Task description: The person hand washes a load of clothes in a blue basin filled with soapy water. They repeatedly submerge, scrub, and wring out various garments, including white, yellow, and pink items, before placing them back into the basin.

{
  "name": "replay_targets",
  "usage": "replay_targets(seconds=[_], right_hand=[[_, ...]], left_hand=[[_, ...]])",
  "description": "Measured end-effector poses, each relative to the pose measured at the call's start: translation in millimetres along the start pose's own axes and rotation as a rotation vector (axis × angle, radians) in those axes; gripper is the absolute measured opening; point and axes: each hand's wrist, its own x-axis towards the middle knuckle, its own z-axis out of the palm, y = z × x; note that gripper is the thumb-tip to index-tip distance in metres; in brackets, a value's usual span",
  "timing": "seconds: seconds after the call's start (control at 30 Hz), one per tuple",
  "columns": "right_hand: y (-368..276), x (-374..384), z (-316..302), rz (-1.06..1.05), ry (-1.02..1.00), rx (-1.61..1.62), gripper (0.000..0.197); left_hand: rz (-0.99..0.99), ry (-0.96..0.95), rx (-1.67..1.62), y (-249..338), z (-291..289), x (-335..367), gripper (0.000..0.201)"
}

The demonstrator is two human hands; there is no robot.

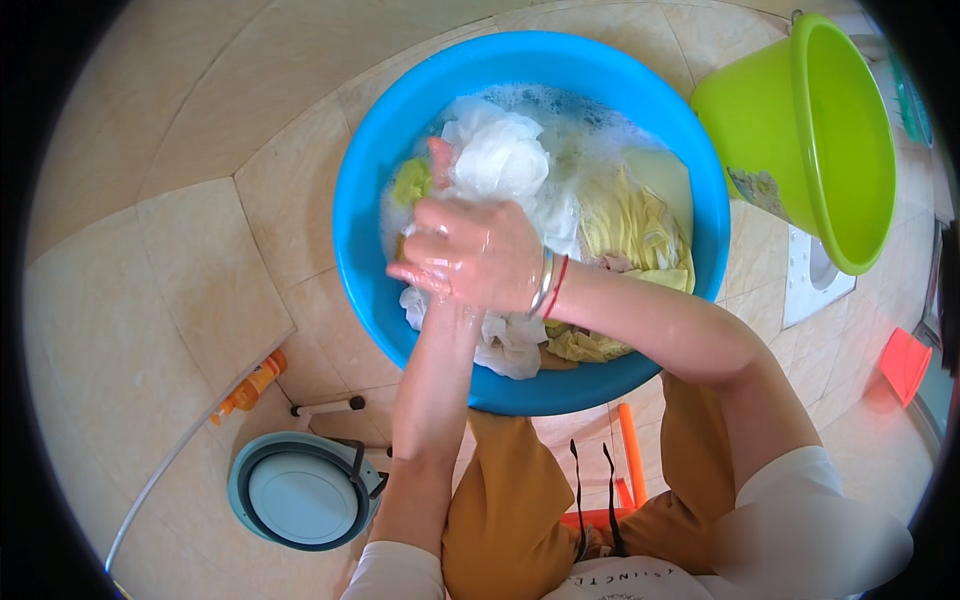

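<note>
A wet white cloth (502, 152) is bunched up above the soapy water in a large blue basin (350, 210). My left hand (440, 160) is under and behind the cloth, gripping it; mostly the thumb side shows. Across it lies my right hand (478, 250), its fingers curled closed on the same cloth near my left wrist. The right fingertips and most of the left palm are hidden. Yellow cloth (635, 225) soaks at the basin's right side. More white cloth (512, 345) lies near its front edge, and a yellow-green piece (411, 182) sits beside my left thumb.
A lime-green bucket (760, 120) lies tipped at the upper right, near a white floor fixture (808, 275). A folding grey-blue basin (300, 500) and an orange bottle (255, 385) are at lower left. A red-orange piece (903, 365) stands far right. Between my knees shows an orange stool (630, 455).
</note>
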Motion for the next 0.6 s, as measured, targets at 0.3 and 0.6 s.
replay_targets(seconds=[0.3,0.6], right_hand=[[92.9,7.9,2.4,0.079,-0.095,-0.249,0.017],[159.7,-66.4,21.4,0.604,-0.024,-0.235,0.016]], left_hand=[[0.345,0.140,0.247,-23.6,-38.4,9.1,0.045],[0.225,0.255,0.151,-7.5,-53.9,10.3,0.049]])
